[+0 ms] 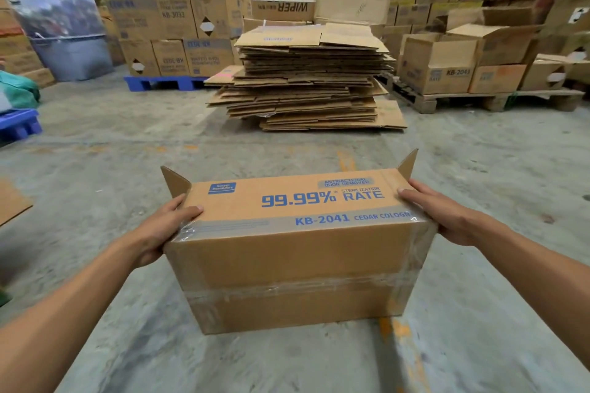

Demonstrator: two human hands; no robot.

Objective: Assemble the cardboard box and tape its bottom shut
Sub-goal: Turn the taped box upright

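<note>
Cardboard box (297,252) taped, bottom seam facing me; left hand (159,233), right hand (447,217) clamped on ends. Next: flip upright, I guess.

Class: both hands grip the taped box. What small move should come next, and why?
Probably turn the box upright: clear tape already runs along the bottom seam facing the camera, the left hand and right hand grip its ends, and the open flaps point away.

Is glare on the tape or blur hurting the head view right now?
Head view: the box and both hands, left and right, are sharp; clear tape shows mild sheen, print stays legible; background stacks are soft and bent by wide-angle distortion.
</note>
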